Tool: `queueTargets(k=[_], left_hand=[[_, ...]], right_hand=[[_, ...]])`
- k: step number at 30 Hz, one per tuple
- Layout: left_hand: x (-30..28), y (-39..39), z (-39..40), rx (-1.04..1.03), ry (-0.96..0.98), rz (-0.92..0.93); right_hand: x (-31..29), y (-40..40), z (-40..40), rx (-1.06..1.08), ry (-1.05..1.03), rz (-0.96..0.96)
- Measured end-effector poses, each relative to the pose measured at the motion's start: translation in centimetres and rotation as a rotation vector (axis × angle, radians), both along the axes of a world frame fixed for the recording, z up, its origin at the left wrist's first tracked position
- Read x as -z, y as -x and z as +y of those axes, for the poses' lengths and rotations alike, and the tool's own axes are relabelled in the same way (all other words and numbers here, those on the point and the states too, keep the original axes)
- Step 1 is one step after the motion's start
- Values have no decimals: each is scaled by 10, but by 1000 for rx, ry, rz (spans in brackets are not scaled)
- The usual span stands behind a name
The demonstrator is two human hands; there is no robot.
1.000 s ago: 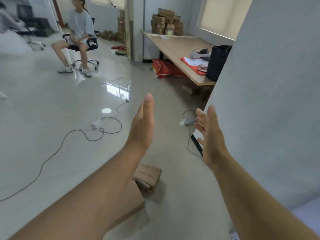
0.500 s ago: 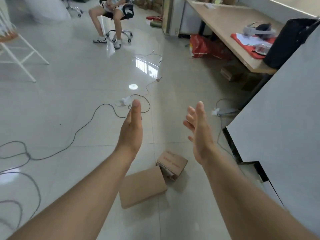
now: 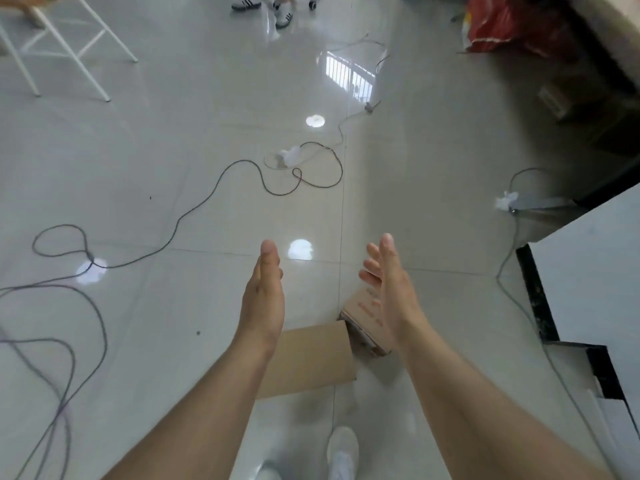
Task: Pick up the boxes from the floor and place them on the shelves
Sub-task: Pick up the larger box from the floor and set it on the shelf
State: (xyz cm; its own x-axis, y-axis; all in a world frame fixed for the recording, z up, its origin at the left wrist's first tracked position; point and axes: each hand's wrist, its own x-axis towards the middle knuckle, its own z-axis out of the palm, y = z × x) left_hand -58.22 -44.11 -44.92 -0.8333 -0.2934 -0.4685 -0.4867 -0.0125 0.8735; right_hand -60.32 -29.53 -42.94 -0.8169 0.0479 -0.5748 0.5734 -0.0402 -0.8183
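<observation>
Two empty hands, left (image 3: 265, 299) and right (image 3: 389, 292), spread wide above the flat cardboard box (image 3: 311, 358), reaching; next, lower and clasp its sides.

A plain brown flat cardboard box (image 3: 311, 358) is seen on the shiny pale grey tiled floor (image 3: 173, 133). Red print is shown on the smaller brown box (image 3: 365, 313). Black cables (image 3: 207, 188) are laid over the tiles. A red bag (image 3: 495, 26) is seen far off. White chair legs (image 3: 83, 67) and a white shoe (image 3: 343, 452) are shown.
</observation>
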Motion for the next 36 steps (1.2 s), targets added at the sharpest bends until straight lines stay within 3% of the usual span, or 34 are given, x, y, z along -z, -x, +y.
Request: queueTargets(k=[16, 22, 27, 31, 35, 36], left_hand=[[306, 9, -16, -42, -31, -364], [393, 7, -30, -38, 10, -419], [452, 11, -62, -3, 247, -409], [499, 13, -93, -83, 443, -650], [536, 8, -110, -207, 122, -753], [539, 9, -109, -230, 114, -742]], right_hand=[[316, 40, -31, -90, -255, -397], [405, 37, -37, -64, -287, -524], [460, 51, -34, -168, -501, -447], [503, 56, -18, -227, -639, -460], [533, 55, -8, -296, -635, -498], [537, 54, -8, -292, -649, -485]])
